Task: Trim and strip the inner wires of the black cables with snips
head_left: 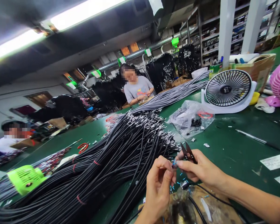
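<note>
My left hand [160,183] is closed, its thumb and fingertips pinched together at a tiny blue wire end [174,163]. Close against it, my right hand [198,168] has its fingers wrapped round black thread snips [187,151], whose blades point up and away from the wire. The right thumb and forefinger also meet at the blue wire. Beneath the hands, short blue offcuts [172,188] lie scattered, and a black cable [214,194] runs across a worn brown board [214,208]. How the pinched wire joins a cable is hidden by the fingers.
A thick bundle of black cables [112,155] with white-tipped ends fills the green table [226,137] to the left. Beyond lie a plastic bag [189,119], a white fan [226,90] and a pen [250,136]. Two people [138,85] sit farther off.
</note>
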`<state>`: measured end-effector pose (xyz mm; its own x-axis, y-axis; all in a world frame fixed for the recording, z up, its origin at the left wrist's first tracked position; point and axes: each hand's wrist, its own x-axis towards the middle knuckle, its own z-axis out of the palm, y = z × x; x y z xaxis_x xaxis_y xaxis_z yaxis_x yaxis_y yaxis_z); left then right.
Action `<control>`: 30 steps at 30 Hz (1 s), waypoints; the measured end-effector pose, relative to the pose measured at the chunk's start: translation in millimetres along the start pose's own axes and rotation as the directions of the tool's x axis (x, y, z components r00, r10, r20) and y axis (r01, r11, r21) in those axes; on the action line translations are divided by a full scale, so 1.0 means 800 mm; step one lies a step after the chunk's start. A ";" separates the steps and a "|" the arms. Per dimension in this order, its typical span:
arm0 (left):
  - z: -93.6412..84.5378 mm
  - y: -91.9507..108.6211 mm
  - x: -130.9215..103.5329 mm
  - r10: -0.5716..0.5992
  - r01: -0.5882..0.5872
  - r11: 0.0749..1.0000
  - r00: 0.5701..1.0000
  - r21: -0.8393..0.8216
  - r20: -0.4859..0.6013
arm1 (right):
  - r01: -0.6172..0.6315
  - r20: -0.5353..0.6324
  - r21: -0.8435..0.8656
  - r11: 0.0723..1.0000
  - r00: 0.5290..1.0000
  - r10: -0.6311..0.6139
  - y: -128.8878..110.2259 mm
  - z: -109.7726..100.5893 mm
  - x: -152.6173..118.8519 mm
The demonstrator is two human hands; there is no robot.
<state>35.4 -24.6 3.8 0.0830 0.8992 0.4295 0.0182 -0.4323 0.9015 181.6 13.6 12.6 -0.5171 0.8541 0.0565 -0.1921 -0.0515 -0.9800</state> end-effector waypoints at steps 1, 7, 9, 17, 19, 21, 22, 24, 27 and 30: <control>0.000 0.001 -0.001 0.010 -0.010 1.000 1.000 -0.002 -0.001 | -0.027 0.021 0.030 0.999 0.999 0.026 -0.002 0.000 0.000; -0.002 0.009 0.002 -0.126 0.130 0.986 0.991 0.104 -0.047 | 0.016 -0.064 -0.020 1.000 0.998 -0.017 -0.007 -0.005 0.001; -0.004 0.013 0.004 -0.187 0.190 0.964 0.982 0.186 -0.031 | 0.010 -0.103 -0.037 0.999 0.995 -0.014 -0.005 -0.007 0.002; -0.018 0.017 0.006 0.141 -0.125 0.816 0.990 0.564 0.016 | 0.102 0.000 -0.230 0.968 0.994 -0.105 0.009 -0.005 0.000; -0.018 0.019 0.008 0.202 -0.220 0.772 0.974 0.596 0.099 | 0.117 -0.013 -0.318 0.941 0.992 -0.127 0.008 -0.005 -0.003; -0.018 0.022 0.010 0.257 -0.291 0.746 0.955 0.599 0.145 | 0.160 -0.041 -0.403 0.901 0.980 -0.193 0.004 -0.007 -0.008; -0.017 0.024 0.010 0.281 -0.310 0.738 0.949 0.599 0.144 | 0.197 -0.051 -0.438 0.877 0.969 -0.243 0.002 -0.008 -0.009; -0.017 0.026 0.010 0.323 -0.331 0.725 0.938 0.604 0.126 | 0.272 -0.058 -0.499 0.823 0.937 -0.345 -0.004 -0.011 -0.013; -0.019 0.027 0.007 0.356 -0.346 0.705 0.928 0.619 0.113 | 0.320 -0.042 -0.599 0.734 0.903 -0.427 -0.008 -0.012 -0.016; -0.023 0.026 0.003 0.394 -0.364 0.692 0.914 0.624 0.096 | 0.318 -0.008 -0.655 0.685 0.905 -0.426 -0.008 -0.011 -0.016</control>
<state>17.5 -30.5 24.7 0.1783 0.6451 0.7430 0.6038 -0.6680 0.4351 196.5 7.4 16.5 -0.3795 0.7984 0.4675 0.2506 0.5751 -0.7787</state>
